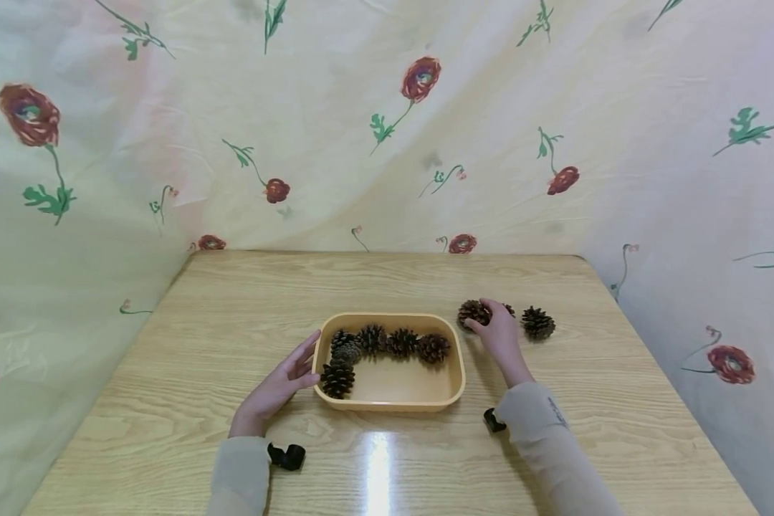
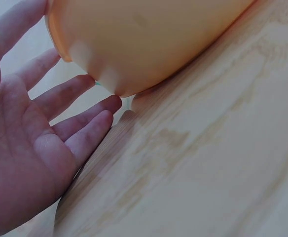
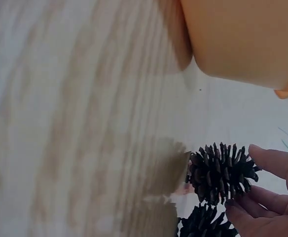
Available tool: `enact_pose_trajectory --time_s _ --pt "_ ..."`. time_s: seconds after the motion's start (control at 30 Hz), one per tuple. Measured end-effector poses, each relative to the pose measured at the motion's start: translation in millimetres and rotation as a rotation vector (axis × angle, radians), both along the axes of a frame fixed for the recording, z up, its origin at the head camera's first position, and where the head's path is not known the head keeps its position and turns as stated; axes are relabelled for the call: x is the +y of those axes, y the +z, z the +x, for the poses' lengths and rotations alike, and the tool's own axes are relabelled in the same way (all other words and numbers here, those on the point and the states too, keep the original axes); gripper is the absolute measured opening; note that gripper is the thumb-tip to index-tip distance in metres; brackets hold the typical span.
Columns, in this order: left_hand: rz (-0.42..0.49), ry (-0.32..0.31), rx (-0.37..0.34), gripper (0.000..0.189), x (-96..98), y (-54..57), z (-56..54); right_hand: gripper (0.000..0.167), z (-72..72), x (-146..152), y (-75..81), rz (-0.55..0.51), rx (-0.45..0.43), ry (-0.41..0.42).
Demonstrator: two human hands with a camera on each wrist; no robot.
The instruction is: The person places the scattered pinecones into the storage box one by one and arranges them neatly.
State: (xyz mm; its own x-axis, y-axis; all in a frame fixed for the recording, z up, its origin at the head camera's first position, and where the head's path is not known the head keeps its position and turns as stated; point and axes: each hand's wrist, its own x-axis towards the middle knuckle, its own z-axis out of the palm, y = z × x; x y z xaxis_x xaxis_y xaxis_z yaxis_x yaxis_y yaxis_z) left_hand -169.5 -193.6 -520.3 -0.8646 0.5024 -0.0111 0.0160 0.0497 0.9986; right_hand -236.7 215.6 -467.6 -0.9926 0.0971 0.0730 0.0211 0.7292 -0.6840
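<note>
My right hand (image 1: pixel 502 338) pinched a pinecone (image 1: pixel 471 313), lifting seemingly due; my outspread left hand (image 1: pixel 282 380) touched the tray's (image 1: pixel 390 405) left edge.

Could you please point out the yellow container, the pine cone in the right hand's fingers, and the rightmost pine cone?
Yellow container (image 1: pixel 396 381), head view: bare inside floor.
Pinched pine cone (image 3: pixel 219 175), right wrist view: scaly middle.
Rightmost pine cone (image 1: pixel 538 324), head view: scaly middle.

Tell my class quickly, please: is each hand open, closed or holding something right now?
Left hand: open, touching the side of the yellow container.
Right hand: holding a pine cone between thumb and fingers.
</note>
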Motion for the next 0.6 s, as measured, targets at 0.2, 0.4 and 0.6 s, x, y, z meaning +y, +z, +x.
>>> enact_pose_trajectory --time_s 0.2,0.4,0.6 --pt "-0.003 -0.007 0.022 0.077 0.3 -1.3 -1.0 0.061 -2.7 -2.0 -1.7 -0.007 -0.006 -0.015" --pt "0.014 -0.006 0.013 0.077 0.5 -0.7 -0.5 0.055 -3.3 -4.5 -1.9 -0.026 0.002 -0.032" --pt "0.015 -0.007 0.009 0.077 0.5 1.1 0.5 0.053 -3.5 -4.9 -2.4 -0.037 0.020 -0.047"
